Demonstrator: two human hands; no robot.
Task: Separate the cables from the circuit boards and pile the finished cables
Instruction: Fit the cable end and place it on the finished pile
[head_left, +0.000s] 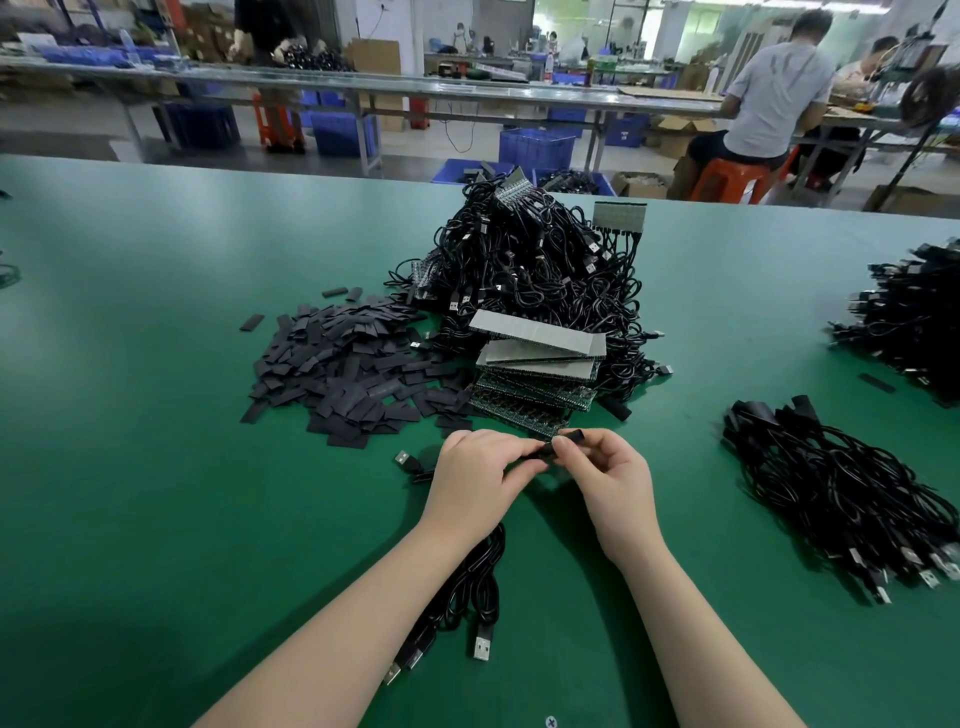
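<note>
Black sleeve (550, 451) pinched between both hands (545, 467) could slip and tear as its cable (467, 582) drags.

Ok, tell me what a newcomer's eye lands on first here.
First the tall heap of black cables at the middle of the green table, with flat black sleeves spread left of it. Then the left hand and right hand pinching one black piece up front.

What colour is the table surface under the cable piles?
Green: the table has a plain dark green surface, seen best in the head view.
</note>
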